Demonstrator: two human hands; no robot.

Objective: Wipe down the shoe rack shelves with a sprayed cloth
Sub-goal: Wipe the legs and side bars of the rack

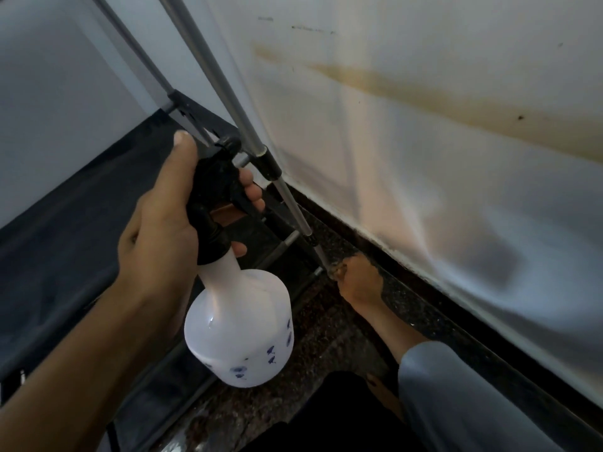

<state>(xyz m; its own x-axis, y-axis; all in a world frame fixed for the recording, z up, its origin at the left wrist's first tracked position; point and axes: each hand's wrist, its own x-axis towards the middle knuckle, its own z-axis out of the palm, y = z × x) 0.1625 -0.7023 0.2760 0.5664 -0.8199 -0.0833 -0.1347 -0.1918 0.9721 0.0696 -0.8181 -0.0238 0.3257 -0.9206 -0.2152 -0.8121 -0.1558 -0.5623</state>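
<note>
My left hand (pixel 160 230) grips the black trigger head of a white spray bottle (pixel 241 327). My thumb lies along the top and my fingers curl round the trigger. The bottle hangs tilted, with its nozzle toward the rack's corner. The shoe rack's dark fabric shelf (pixel 71 223) stretches to the left beneath my hand. Its silver poles (pixel 208 63) rise at the back right and meet black plastic connectors. My right hand is out of view. I see no cloth that I can identify.
A stained white wall (pixel 424 141) runs close along the right, with a dark skirting strip below. My bare foot (pixel 362 285) and grey trouser leg (pixel 456 396) rest on the speckled dark floor (pixel 326 331) beside the rack's leg. A dark shape (pixel 329 412) lies at the bottom centre.
</note>
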